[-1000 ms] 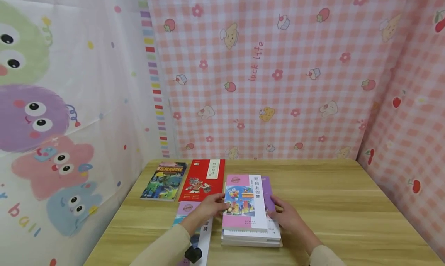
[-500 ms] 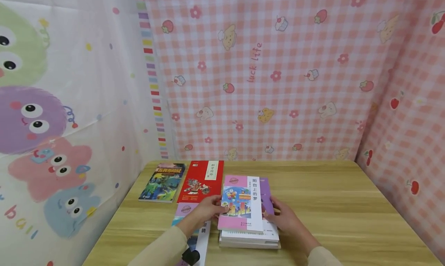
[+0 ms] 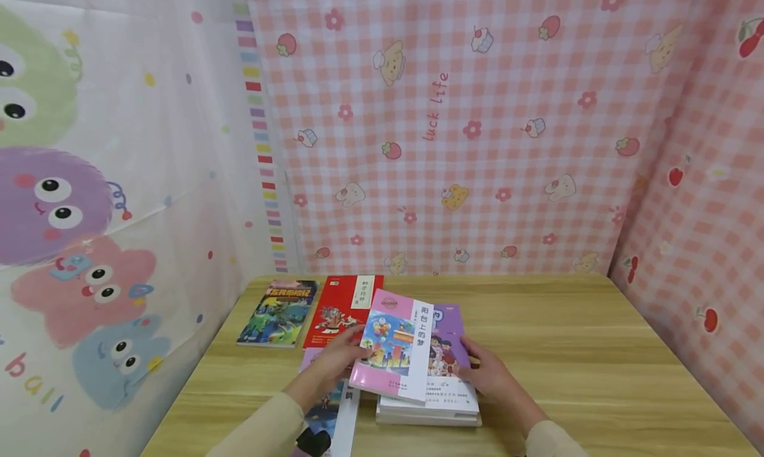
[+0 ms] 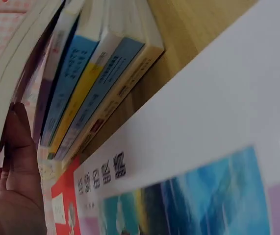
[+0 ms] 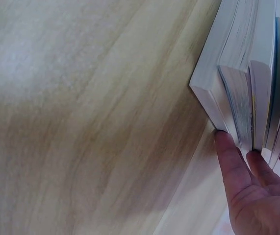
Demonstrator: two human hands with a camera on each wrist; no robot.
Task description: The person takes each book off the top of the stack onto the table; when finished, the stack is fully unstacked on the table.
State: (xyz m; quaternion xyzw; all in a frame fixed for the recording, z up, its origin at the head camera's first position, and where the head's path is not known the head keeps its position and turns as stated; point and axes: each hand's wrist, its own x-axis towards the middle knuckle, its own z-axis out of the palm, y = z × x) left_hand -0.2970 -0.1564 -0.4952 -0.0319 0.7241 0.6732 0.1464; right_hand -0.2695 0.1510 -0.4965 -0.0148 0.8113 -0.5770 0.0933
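Left hand: pinches the left edge of the pink-and-white book, thumb over the cover, the other fingers going underneath.
Right hand: fingers extended rather than curled, tips against the side of the stack of books; it seems to be steadying the pile and grasps no single book.
Pink-and-white book: above the stack, askew and shifted to the left of it; its left side is raised, as the gap in the left wrist view shows; whether its right edge touches the cover below, I cannot tell.
Purple book: top of the stack, partly uncovered; more page edges and spines show beneath it.
Worktop: bears the stack; the red book and the green book lie flat farther back on the left; the blue-picture book lies nearer, partly under the left arm.
Lifting well: best to keep the pinch firm but light, so the cover does not bend; raise the right edge clear before drawing sideways, lest the purple book be dragged along; gentle pressure on the pile's side should suffice, since a hard push could skew it.
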